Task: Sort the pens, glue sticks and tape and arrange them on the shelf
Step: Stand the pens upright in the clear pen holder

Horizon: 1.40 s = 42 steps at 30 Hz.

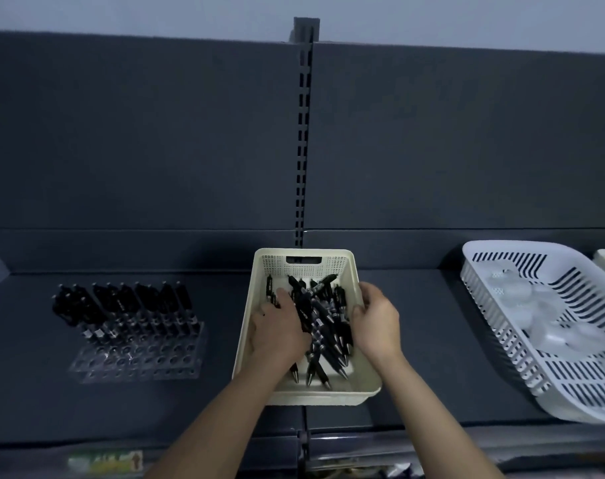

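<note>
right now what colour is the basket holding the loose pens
The basket is cream, with a perforated far wall; head view.

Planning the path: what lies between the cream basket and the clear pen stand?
Only bare dark shelf, from stand to basket, in the head view.

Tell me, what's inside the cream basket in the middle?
A loose pile of black pens lies in the cream basket. The left hand is in there too, covering some, so what lies beneath it is hidden.
</note>
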Tool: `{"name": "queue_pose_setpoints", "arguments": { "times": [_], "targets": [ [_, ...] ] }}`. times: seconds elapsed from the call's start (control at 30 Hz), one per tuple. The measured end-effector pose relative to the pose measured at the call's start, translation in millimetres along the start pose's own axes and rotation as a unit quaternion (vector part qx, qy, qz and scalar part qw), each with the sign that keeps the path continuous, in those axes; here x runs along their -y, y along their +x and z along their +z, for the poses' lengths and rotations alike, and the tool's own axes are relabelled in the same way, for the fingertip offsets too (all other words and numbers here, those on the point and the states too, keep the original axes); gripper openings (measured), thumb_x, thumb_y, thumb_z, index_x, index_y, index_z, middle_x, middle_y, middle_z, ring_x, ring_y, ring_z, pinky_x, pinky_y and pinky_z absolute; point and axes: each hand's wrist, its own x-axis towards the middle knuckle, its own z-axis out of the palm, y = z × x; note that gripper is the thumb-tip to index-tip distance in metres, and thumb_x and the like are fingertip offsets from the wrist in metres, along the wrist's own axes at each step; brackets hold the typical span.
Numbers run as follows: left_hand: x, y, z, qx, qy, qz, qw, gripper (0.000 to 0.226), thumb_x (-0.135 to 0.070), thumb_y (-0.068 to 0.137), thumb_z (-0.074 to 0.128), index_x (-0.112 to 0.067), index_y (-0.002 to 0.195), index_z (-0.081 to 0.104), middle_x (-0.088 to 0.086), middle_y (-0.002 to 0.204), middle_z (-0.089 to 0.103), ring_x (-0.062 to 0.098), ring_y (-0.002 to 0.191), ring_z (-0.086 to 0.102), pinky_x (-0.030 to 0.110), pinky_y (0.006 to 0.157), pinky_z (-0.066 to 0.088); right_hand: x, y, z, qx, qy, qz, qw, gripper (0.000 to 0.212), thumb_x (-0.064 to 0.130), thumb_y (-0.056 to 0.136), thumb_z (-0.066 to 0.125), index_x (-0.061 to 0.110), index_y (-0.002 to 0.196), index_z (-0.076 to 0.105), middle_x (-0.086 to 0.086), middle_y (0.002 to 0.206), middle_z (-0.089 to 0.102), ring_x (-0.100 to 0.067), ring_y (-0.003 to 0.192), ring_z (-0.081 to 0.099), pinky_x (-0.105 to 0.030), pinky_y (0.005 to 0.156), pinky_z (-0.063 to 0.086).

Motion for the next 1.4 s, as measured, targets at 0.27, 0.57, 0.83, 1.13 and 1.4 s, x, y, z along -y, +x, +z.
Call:
{"name": "queue_pose_setpoints", "arguments": {
  "times": [0.27,0.57,0.83,1.13,1.4],
  "targets": [
    [2.8,15.9,8.2,-0.006,-0.048,-0.035,0.998,0.096,-0.036,0.079,0.068,-0.007,0.148,0.007,0.02,0.13,0.043,0.034,0.117,0.046,0.039,0.093,0.048,1.8,0.1,-2.9,-0.001,0.033,0.036,0.999,0.04,-0.005,0.086,0.042,0.012,0.117,0.061,-0.003,0.102,0.069,-0.015,0.088,0.061,-0.02,0.076,0.043],
    [1.3,21.1,2.5,-0.036,-0.169,-0.044,0.984,0.025,-0.015,0.094,0.046,-0.005,0.114,0.035,0.0,0.077,0.051,0.013,0.063,0.05,0.027,0.046,0.033,0.5,1.3,-1.0,0.0,0.011,0.034,0.999,0.041,-0.005,0.085,0.041,0.012,0.118,0.059,-0.004,0.103,0.069,-0.021,0.093,0.063,-0.024,0.075,0.046],
    [-2.1,20.0,-15.2,-0.123,-0.357,0.003,0.926,0.013,-0.011,0.095,0.045,-0.002,0.104,0.045,0.002,0.07,0.052,0.016,0.055,0.05,0.029,0.047,0.037,-0.8,0.9,-1.0,0.001,0.005,0.027,1.0,0.039,-0.005,0.086,0.043,0.01,0.119,0.059,-0.004,0.105,0.069,-0.02,0.095,0.063,-0.018,0.072,0.041],
    [7.2,5.3,-49.1,-0.106,-0.544,0.017,0.832,0.007,-0.009,0.095,0.046,-0.009,0.102,0.045,0.005,0.09,0.053,0.012,0.062,0.059,0.024,0.055,0.047,-3.2,1.6,3.8,-0.021,-0.051,-0.011,0.998,0.04,-0.008,0.084,0.042,0.006,0.116,0.061,-0.011,0.102,0.065,-0.028,0.097,0.06,-0.021,0.068,0.036],
    [29.1,-8.9,-58.8,-0.075,-0.59,-0.007,0.804,0.009,-0.015,0.09,0.055,-0.011,0.098,0.054,0.007,0.085,0.055,0.014,0.056,0.057,0.031,0.055,0.045,21.7,-8.1,26.0,0.047,-0.166,-0.212,0.962,0.027,-0.009,0.081,0.051,0.004,0.098,0.067,-0.012,0.093,0.065,-0.027,0.087,0.059,-0.034,0.075,0.053]
  ]
}}
